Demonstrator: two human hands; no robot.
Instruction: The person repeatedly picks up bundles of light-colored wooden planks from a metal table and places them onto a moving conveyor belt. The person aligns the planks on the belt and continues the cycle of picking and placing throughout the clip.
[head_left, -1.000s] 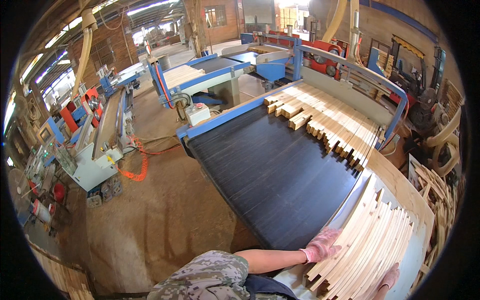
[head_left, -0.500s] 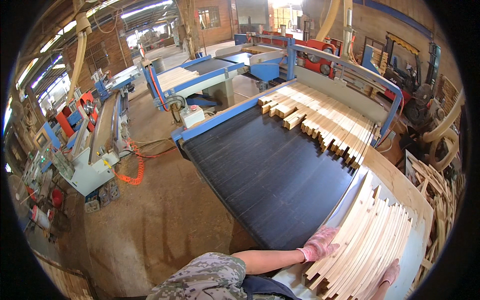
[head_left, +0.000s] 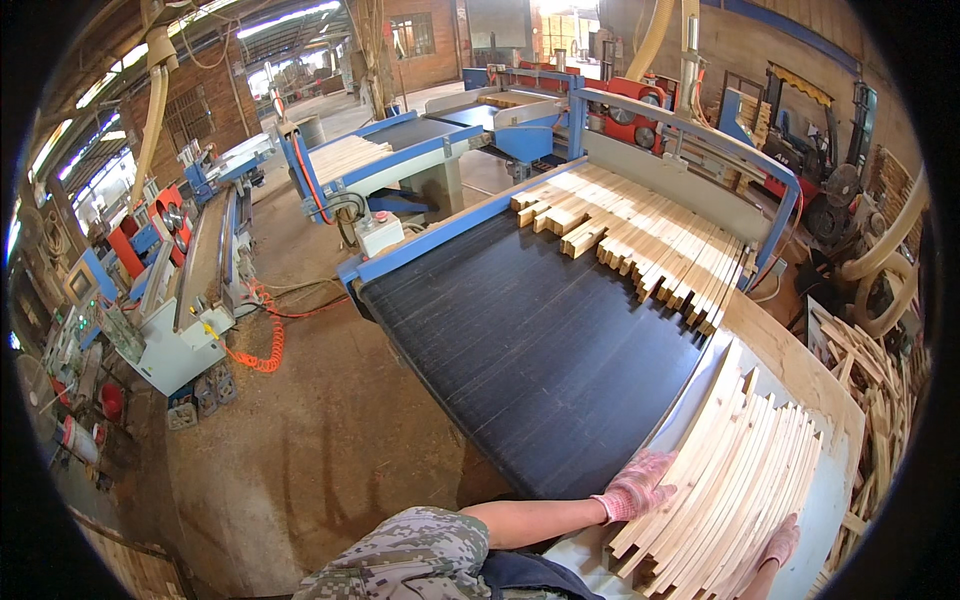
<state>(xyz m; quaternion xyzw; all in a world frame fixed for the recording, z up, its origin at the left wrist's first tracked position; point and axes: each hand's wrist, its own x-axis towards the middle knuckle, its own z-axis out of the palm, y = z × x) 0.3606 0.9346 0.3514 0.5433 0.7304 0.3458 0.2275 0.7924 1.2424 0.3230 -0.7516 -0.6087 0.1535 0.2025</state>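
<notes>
We flank wood strips (head_left: pixel 735 475) at four o'clock in view — long axis seven-to-one. Left hand (head_left: pixel 637 487), fingers extended, touches nine-o'clock side; right hand (head_left: pixel 782 541) touches four-o'clock side (its finger curl we cannot tell) — hands apart, neither nearer.

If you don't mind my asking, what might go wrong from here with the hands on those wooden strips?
The wooden strips show no strap and their ends are uneven, so some might slip out if the left hand or right hand eases off. The left hand is also near the edge of the black belt, so its glove could perhaps snag if the belt runs.
</notes>
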